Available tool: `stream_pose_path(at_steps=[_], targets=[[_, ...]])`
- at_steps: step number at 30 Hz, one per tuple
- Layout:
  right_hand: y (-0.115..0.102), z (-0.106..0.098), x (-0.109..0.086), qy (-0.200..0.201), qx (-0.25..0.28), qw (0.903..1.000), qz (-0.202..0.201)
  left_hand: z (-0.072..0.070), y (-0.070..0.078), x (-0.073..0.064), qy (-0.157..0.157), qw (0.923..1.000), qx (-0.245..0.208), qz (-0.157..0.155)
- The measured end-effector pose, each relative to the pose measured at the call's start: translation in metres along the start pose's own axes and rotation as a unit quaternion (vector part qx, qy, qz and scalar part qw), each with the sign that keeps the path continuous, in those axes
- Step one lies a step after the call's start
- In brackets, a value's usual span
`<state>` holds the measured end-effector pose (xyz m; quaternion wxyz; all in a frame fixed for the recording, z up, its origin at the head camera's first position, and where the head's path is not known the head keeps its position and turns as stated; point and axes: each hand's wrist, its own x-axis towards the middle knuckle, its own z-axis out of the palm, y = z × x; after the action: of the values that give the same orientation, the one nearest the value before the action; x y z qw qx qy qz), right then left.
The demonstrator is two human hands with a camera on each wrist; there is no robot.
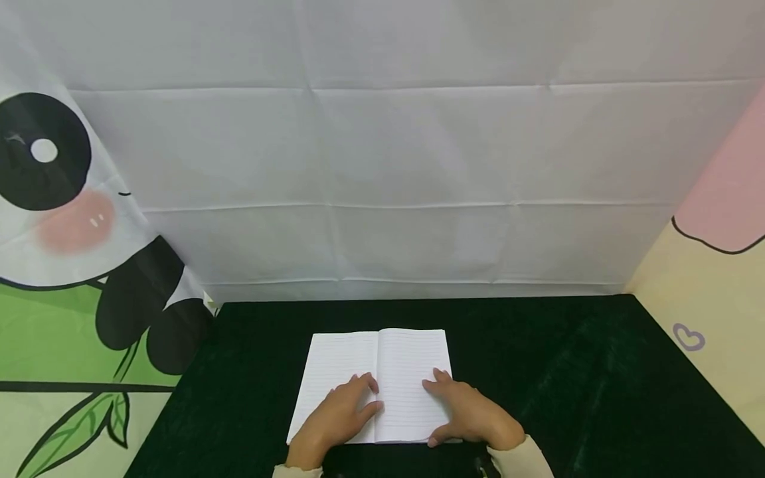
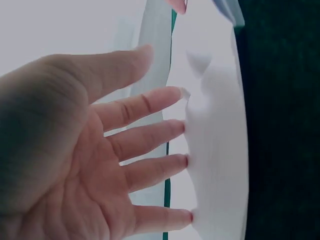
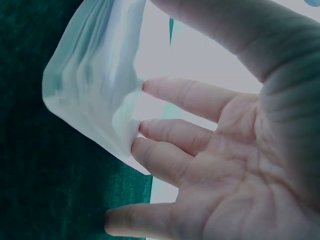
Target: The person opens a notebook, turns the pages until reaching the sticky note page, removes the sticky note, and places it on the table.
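Observation:
A notebook with lined white pages lies spread flat, its spine upright in the head view. My left hand rests over the lower left page, thumb and index finger reaching the middle fold. On the right page's outer part lies my right hand, its thumb at the bottom edge. In the left wrist view, the fingertips of the left hand touch the paper with extended fingers. Several fingertips of the right hand press the page in the right wrist view, while the lowest finger extends past the notebook's edge. Neither hand grips anything.
Dark green cloth covers the table under the notebook. Behind it hangs a creased white sheet. A panda-patterned cloth is at the left, and a pink and cream cloth at the right.

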<state>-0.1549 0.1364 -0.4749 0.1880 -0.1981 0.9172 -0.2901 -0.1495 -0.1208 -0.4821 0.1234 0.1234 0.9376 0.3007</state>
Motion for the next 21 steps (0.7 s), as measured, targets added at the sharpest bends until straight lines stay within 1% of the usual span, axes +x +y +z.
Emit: stream_pose_path(at_steps=[4, 11, 16, 21], targets=[[0.003, -0.001, -0.001, -0.002, 0.004, 0.9998, -0.019, 0.005, 0.005, 0.002, 0.009, 1.0, 0.002, 0.004], [0.002, -0.003, 0.0, 0.001, 0.008, 0.9997, -0.024, 0.012, 0.014, 0.001, -0.007, 0.9994, 0.03, 0.012], [0.003, -0.003, 0.0, 0.006, 0.009, 0.9995, -0.029, 0.018, 0.02, 0.001, -0.016, 0.9991, 0.038, 0.006], [0.003, -0.004, 0.001, 0.01, 0.012, 0.9996, -0.022, 0.024, 0.023, 0.001, -0.024, 0.9987, 0.045, -0.006]])
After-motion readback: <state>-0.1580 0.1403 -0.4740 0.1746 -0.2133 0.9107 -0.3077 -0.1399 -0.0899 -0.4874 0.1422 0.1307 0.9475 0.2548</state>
